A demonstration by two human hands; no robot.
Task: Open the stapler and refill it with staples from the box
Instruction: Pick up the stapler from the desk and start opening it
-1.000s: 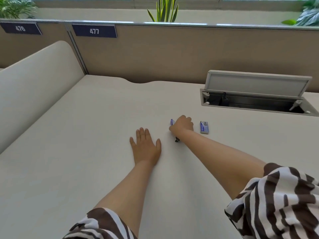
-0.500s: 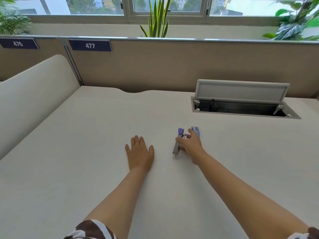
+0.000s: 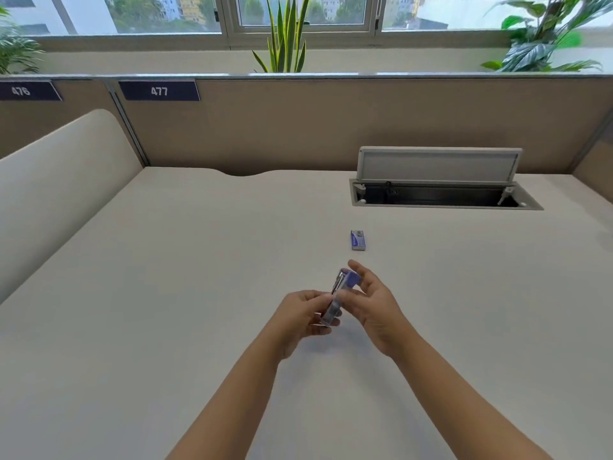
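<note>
A small purple and silver stapler (image 3: 341,291) is lifted off the desk, tilted with its purple end pointing away from me. My left hand (image 3: 303,315) pinches its near end from the left. My right hand (image 3: 371,298) holds it from the right, with the fingers spread around the far part. The small blue staple box (image 3: 358,240) lies flat on the desk, a short way beyond the hands and slightly to the right, untouched.
The beige desk (image 3: 166,293) is bounded by a partition wall (image 3: 298,127) at the back and a rounded side panel (image 3: 56,180) on the left. An open cable hatch (image 3: 441,194) with a raised lid sits at the back right.
My right hand picked the stapler up from the desk and brought it nearer. My left hand rose from lying flat and took hold of the stapler's near end. The staple box stayed put.
</note>
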